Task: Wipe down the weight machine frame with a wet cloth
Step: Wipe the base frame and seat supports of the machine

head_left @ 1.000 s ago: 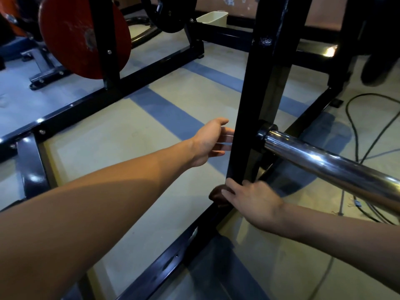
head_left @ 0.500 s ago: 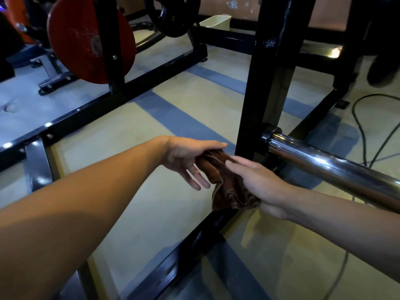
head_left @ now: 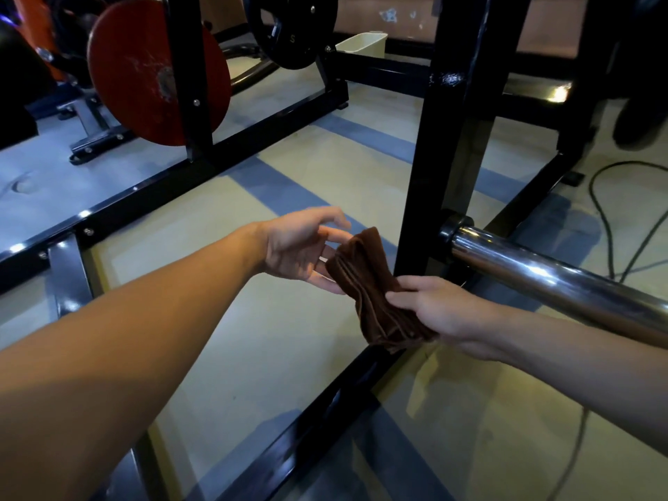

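A folded brown cloth (head_left: 368, 287) is held up in front of the black upright post (head_left: 452, 146) of the weight machine frame. My right hand (head_left: 433, 309) grips the cloth's lower end, thumb on top. My left hand (head_left: 303, 247) is spread beside the cloth's upper end, its fingertips touching the fabric without closing round it. The frame's black base rail (head_left: 318, 410) runs along the floor under the cloth. A chrome bar (head_left: 549, 276) sticks out of the post toward the right, just above my right forearm.
A red weight plate (head_left: 144, 70) and a black plate (head_left: 289, 27) hang on the far side of the frame. A cream bin (head_left: 361, 43) stands at the back. Black cables (head_left: 614, 218) lie on the floor at right.
My right hand lifted the cloth away from the foot of the post. My left hand came off the post, met the cloth, and now spreads open beside its top.
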Tool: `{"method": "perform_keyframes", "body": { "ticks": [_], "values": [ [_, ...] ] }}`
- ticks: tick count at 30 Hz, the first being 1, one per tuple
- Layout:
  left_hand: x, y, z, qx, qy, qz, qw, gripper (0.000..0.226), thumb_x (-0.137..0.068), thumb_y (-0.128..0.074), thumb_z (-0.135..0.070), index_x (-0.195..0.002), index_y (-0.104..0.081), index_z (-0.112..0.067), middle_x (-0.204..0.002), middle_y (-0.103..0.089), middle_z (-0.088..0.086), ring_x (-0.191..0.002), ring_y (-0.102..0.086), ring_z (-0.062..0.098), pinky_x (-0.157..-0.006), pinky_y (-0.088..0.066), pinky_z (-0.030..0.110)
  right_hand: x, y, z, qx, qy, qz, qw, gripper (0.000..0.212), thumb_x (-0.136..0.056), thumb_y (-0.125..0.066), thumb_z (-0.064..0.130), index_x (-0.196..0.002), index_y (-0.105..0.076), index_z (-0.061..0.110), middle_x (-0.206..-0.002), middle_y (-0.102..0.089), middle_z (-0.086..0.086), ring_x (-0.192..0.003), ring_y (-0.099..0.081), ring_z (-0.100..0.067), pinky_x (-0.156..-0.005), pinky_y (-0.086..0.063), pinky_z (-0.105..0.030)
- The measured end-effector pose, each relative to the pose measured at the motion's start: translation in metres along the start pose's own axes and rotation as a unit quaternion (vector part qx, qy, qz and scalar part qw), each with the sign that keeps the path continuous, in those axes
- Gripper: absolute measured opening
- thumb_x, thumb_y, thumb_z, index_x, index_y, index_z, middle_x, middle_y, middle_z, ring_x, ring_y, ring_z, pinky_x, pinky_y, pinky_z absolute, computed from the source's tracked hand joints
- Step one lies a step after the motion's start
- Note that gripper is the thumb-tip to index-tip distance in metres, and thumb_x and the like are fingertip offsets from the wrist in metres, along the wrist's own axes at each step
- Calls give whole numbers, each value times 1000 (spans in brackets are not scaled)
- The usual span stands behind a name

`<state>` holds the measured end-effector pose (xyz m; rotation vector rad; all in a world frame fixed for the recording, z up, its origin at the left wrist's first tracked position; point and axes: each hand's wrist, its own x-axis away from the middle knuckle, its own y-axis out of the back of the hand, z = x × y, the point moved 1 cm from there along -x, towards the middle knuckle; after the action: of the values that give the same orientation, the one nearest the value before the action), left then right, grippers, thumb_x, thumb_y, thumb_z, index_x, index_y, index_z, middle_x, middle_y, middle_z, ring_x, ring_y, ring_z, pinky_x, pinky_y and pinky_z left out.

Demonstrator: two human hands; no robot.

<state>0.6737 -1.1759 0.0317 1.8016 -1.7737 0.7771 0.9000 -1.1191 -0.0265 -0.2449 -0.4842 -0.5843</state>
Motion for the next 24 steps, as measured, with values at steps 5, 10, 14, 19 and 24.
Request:
{"method": "perform_keyframes", "body": {
  "ticks": [5,10,14,19,24],
  "values": [
    [-13,-6,5,-162,68,17,984,52,-93,-69,-50,-116,-70,-3,-117,-71,19,-105,-71,29,-97,-58,39,-2,-4,-13,215,173,-107,955,20,-96,-73,21,-112,-70,32,-98,-76,16,-90,-73,-6,-88,-61,-37],
    [-12,-5,14,-266,119,118,949,24,-96,-68,-10,-120,-69,-5,-116,-68,17,-95,-67,24,-88,-60,28,3,1,-21,380,146,-43,912,53,-83,-78,56,-130,-62,36,-110,-71,16,-96,-68,0,-89,-55,-25],
    [-6,6,15,-267,105,145,947,26,-94,-68,-3,-119,-70,-11,-113,-70,11,-104,-66,23,-95,-57,35,4,3,-26,326,50,31,944,34,-76,-85,54,-95,-76,27,-85,-76,3,-78,-71,-13,-69,-51,-27],
    [-4,12,20,-282,100,90,950,30,-93,-73,-12,-119,-73,-26,-120,-73,0,-117,-65,18,-109,-48,38,5,0,-8,100,149,-119,976,19,-77,-89,26,-92,-79,20,-82,-77,-5,-76,-72,-26,-81,-59,-49],
    [-13,-6,27,-263,82,142,951,25,-96,-65,0,-116,-70,-15,-126,-70,8,-130,-60,28,-112,-47,39,11,-14,2,92,247,-151,953,18,-89,-79,33,-106,-76,32,-107,-65,-5,-87,-64,-1,-78,-47,-12]
  ]
}}
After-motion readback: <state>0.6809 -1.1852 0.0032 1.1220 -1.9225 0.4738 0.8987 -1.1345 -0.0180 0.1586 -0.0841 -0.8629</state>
